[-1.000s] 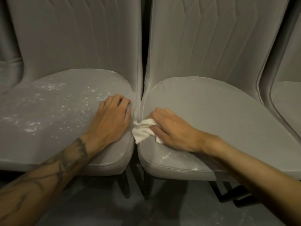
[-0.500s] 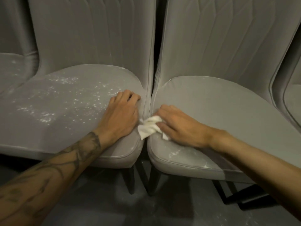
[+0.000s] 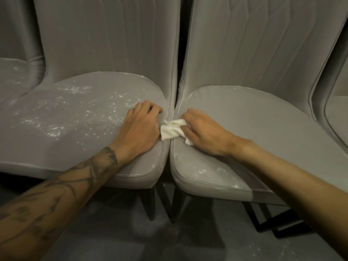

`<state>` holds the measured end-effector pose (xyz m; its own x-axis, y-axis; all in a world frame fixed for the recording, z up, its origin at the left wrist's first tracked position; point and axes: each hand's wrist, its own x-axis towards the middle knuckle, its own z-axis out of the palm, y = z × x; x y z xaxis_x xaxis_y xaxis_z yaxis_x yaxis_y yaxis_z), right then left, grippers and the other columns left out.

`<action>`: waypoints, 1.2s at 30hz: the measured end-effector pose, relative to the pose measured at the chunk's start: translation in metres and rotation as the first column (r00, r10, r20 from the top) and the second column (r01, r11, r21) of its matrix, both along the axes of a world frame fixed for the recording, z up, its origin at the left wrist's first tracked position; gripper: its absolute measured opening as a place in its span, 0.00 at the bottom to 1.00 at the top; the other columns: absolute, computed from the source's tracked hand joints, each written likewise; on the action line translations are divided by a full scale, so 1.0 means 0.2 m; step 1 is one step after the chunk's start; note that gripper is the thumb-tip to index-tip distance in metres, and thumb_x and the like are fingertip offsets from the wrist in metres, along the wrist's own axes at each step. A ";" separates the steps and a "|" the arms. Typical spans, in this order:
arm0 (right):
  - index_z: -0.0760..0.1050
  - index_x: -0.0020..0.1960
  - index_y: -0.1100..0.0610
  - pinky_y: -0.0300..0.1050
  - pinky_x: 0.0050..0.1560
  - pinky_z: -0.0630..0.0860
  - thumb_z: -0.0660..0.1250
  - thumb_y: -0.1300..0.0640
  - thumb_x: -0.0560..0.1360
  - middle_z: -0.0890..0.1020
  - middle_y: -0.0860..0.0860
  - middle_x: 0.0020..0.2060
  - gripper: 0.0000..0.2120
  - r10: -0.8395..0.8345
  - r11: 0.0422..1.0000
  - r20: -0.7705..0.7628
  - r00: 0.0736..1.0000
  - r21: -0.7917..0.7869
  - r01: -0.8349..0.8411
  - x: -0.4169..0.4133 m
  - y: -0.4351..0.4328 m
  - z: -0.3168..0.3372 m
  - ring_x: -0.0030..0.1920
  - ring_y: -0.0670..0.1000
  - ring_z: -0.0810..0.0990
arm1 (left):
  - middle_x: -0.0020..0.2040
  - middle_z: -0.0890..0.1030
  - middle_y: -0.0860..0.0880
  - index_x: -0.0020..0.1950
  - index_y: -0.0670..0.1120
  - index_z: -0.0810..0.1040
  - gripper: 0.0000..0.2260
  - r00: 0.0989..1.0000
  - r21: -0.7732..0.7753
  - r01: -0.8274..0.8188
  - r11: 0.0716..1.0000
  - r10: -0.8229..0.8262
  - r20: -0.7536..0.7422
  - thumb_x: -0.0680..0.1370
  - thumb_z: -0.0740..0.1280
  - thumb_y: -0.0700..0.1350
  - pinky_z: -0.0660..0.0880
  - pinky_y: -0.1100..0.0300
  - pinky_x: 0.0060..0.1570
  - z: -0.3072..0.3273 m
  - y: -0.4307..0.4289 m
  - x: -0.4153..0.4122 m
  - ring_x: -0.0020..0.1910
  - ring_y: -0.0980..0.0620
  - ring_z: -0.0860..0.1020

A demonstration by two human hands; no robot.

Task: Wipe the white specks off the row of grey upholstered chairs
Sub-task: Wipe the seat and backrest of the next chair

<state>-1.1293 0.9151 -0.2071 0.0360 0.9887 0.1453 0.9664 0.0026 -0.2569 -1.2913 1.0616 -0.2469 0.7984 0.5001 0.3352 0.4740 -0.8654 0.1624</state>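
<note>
Two grey upholstered chairs stand side by side. The left chair's seat (image 3: 75, 132) carries many white specks (image 3: 56, 117). The right chair's seat (image 3: 263, 125) looks mostly clean, with white smears (image 3: 203, 171) near its front left edge. My left hand (image 3: 140, 127) rests on the right edge of the left seat, its fingertips curled at the gap between the chairs. My right hand (image 3: 203, 131) holds a crumpled white cloth (image 3: 172, 129) against the left edge of the right seat, right at the gap.
A third grey chair (image 3: 13, 78) with specks sits at the far left, and a fourth (image 3: 339, 113) at the far right. Dark chair legs (image 3: 150, 204) stand on a grey dusty floor (image 3: 169, 242) below the seats.
The view has shifted left, so more of the left seat shows. Both hands stay at the gap; the cloth has moved a little further back along the right seat's edge.
</note>
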 end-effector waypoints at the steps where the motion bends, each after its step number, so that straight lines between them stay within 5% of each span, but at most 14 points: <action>1: 0.74 0.61 0.59 0.52 0.59 0.68 0.57 0.56 0.84 0.75 0.54 0.55 0.11 -0.035 0.999 0.015 0.999 0.007 0.035 0.01 0.02 -0.01 0.52 0.54 0.71 | 0.62 0.75 0.41 0.67 0.42 0.76 0.24 1.000 0.006 0.003 1.000 -0.003 -0.002 0.80 0.50 0.51 0.68 0.48 0.59 0.00 0.00 0.00 0.58 0.41 0.74; 8: 0.71 0.58 0.47 0.36 0.51 0.65 0.57 0.51 0.84 0.71 0.42 0.50 0.06 0.245 0.966 -0.110 0.963 -0.060 -0.253 -0.11 -0.29 -0.03 0.48 0.45 0.70 | 0.60 0.75 0.42 0.65 0.43 0.76 0.18 0.999 0.032 0.002 0.999 -0.003 0.044 0.81 0.53 0.43 0.69 0.48 0.58 -0.03 0.02 0.01 0.57 0.43 0.74; 11: 0.73 0.60 0.53 0.40 0.53 0.68 0.58 0.52 0.84 0.73 0.46 0.51 0.09 0.131 0.988 -0.165 0.978 -0.060 -0.143 -0.06 -0.21 0.01 0.50 0.46 0.71 | 0.60 0.76 0.41 0.66 0.42 0.76 0.16 0.998 0.039 0.003 0.999 -0.006 0.058 0.82 0.56 0.42 0.68 0.48 0.58 -0.03 0.02 0.01 0.57 0.42 0.74; 14: 0.74 0.61 0.57 0.49 0.58 0.69 0.58 0.55 0.84 0.74 0.52 0.53 0.10 0.003 1.000 -0.065 0.998 -0.012 -0.003 -0.06 -0.11 0.01 0.52 0.51 0.72 | 0.60 0.76 0.41 0.66 0.41 0.76 0.13 0.998 0.047 0.019 0.999 -0.023 0.064 0.82 0.60 0.39 0.68 0.48 0.57 -0.04 0.02 0.01 0.57 0.41 0.74; 20: 0.70 0.59 0.46 0.37 0.52 0.66 0.57 0.50 0.85 0.70 0.41 0.51 0.06 0.227 0.971 -0.112 0.968 -0.051 -0.233 -0.17 -0.45 -0.03 0.49 0.44 0.70 | 0.62 0.75 0.42 0.67 0.42 0.76 0.14 0.996 0.053 0.028 0.998 -0.032 0.080 0.83 0.58 0.39 0.67 0.49 0.58 -0.04 0.03 0.01 0.57 0.42 0.73; 23: 0.71 0.61 0.49 0.42 0.55 0.70 0.56 0.51 0.85 0.72 0.44 0.52 0.08 0.154 0.985 -0.137 0.979 -0.059 -0.163 -0.14 -0.44 0.01 0.51 0.45 0.71 | 0.62 0.75 0.41 0.67 0.42 0.76 0.14 0.996 0.041 0.034 0.999 -0.037 0.084 0.83 0.59 0.39 0.67 0.49 0.60 -0.05 0.04 0.01 0.58 0.42 0.73; 26: 0.73 0.61 0.56 0.51 0.57 0.69 0.56 0.53 0.85 0.73 0.51 0.53 0.11 -0.045 0.999 0.038 0.998 0.019 0.045 -0.18 -0.29 -0.01 0.51 0.52 0.71 | 0.62 0.75 0.41 0.67 0.42 0.75 0.14 0.995 0.050 0.042 0.998 -0.046 0.084 0.83 0.60 0.39 0.67 0.48 0.59 -0.05 0.04 0.02 0.58 0.41 0.73; 29: 0.72 0.60 0.54 0.49 0.54 0.68 0.57 0.52 0.84 0.73 0.50 0.53 0.09 -0.013 0.997 0.131 0.991 0.076 0.003 -0.27 -0.35 -0.06 0.49 0.51 0.69 | 0.61 0.75 0.41 0.67 0.42 0.75 0.14 0.995 0.069 0.057 0.996 -0.062 0.075 0.83 0.59 0.40 0.68 0.47 0.58 -0.06 0.05 0.01 0.57 0.41 0.73; 33: 0.68 0.60 0.47 0.39 0.49 0.66 0.56 0.51 0.84 0.69 0.42 0.51 0.06 0.047 0.999 0.038 0.998 0.015 -0.048 -0.24 -0.64 -0.07 0.47 0.45 0.66 | 0.61 0.75 0.40 0.66 0.41 0.75 0.17 0.995 0.065 0.061 0.996 -0.066 0.072 0.83 0.55 0.44 0.69 0.45 0.57 -0.05 0.05 0.02 0.56 0.40 0.73; 36: 0.68 0.57 0.48 0.42 0.48 0.68 0.56 0.51 0.84 0.69 0.44 0.50 0.04 -0.002 0.999 0.042 0.999 0.034 0.001 -0.23 -0.61 -0.06 0.45 0.46 0.66 | 0.61 0.75 0.39 0.66 0.41 0.76 0.16 0.995 0.064 0.058 0.996 -0.063 0.076 0.83 0.55 0.43 0.69 0.45 0.57 -0.05 0.05 0.01 0.56 0.39 0.73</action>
<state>-1.1744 0.7938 -0.2193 0.0306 0.9831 0.1803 0.9763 0.0093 -0.2163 -1.2887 1.0720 -0.2575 0.7966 0.4284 0.4265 0.4087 -0.9015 0.1424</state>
